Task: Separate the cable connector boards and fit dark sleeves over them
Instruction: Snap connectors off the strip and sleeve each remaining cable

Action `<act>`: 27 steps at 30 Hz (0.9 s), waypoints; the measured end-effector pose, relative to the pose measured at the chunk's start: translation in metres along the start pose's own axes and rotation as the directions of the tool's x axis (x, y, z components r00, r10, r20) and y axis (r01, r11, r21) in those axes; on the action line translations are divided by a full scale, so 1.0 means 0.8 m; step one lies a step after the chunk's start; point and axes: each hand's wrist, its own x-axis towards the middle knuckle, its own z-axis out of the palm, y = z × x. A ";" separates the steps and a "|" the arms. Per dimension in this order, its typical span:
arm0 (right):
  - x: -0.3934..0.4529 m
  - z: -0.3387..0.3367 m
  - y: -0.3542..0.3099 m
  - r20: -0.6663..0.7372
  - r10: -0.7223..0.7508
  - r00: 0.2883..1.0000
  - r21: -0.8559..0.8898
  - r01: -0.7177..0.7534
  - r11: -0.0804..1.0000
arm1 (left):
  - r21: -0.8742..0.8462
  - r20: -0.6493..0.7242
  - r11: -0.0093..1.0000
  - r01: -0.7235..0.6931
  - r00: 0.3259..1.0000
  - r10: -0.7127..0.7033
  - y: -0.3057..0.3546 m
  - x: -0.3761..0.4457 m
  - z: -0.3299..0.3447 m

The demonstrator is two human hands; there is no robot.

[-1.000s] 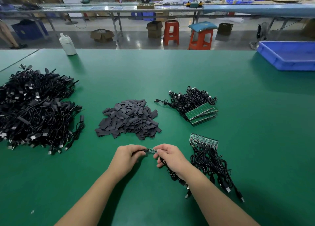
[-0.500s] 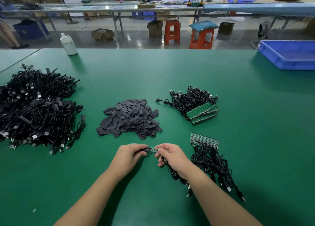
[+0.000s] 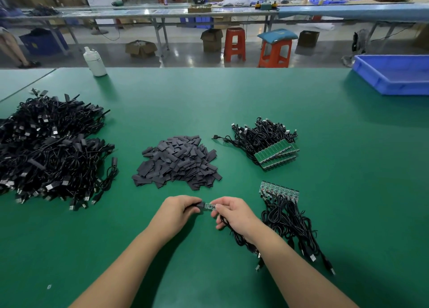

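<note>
Head view, looking down on the green table (image 3: 267, 103): both hands meet just in front of the pile of dark sleeves (image 3: 177, 162). Left hand (image 3: 177, 211) pinches a dark sleeve (image 3: 200, 206) between thumb and curled fingers, its open end set against the small green connector board (image 3: 210, 206). Right hand (image 3: 234, 213) pinches the other end of that board, and its black cable (image 3: 239, 236) trails down under the wrist onto the table. Just to the right lies a strip of joined boards (image 3: 278, 189) with cables bunched below it; farther back sits a stack of board strips (image 3: 277, 154) on more cable. Over on the left, a big heap of black cables (image 3: 48, 149). Far side: a white bottle (image 3: 95, 62) and a blue bin (image 3: 394, 74).
</note>
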 end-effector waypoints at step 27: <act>0.001 0.000 0.004 0.017 -0.006 1.000 0.025 0.005 1.000 | 0.140 0.003 0.976 -0.168 0.986 0.169 0.004 0.000 0.009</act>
